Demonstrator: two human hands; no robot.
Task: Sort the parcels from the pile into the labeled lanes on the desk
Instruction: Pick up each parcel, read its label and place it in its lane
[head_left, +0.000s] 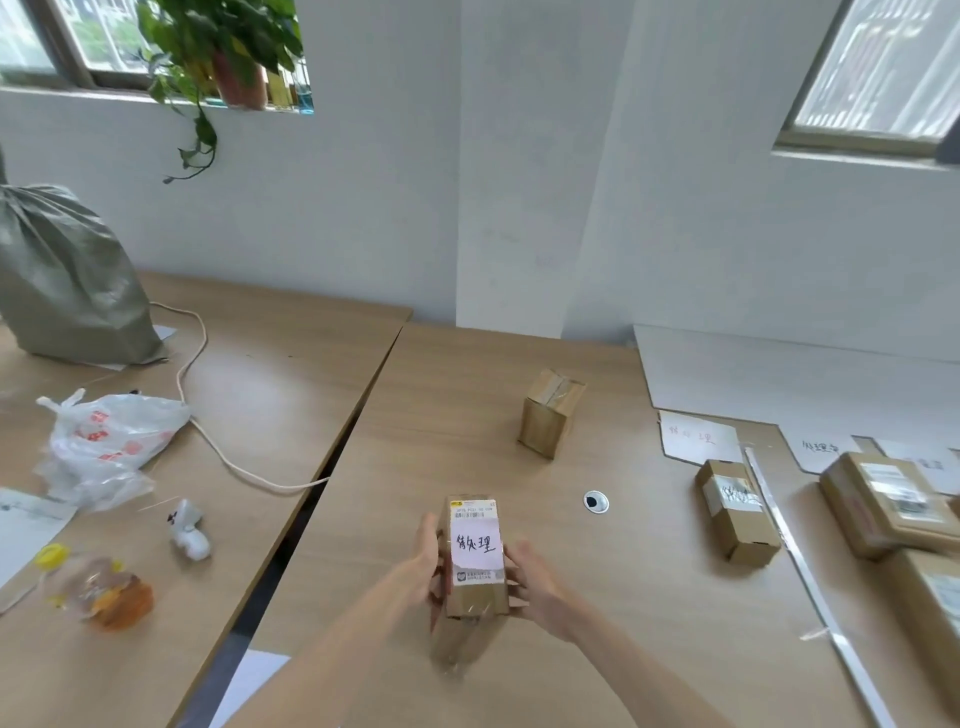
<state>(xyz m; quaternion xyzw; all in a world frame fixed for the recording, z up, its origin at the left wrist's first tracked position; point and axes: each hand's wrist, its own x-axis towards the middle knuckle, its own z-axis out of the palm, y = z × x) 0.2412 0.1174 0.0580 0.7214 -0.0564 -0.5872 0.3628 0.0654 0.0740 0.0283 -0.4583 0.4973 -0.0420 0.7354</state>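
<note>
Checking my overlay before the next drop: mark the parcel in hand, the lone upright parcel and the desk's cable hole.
held parcel (475, 545), head view, on its pink handwritten note.
upright parcel (540, 426), head view, on its front face.
cable hole (595, 502), head view, on its dark centre.

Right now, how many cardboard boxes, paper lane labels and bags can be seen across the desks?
Cardboard boxes: 5
Paper lane labels: 3
Bags: 2
Total: 10
</note>
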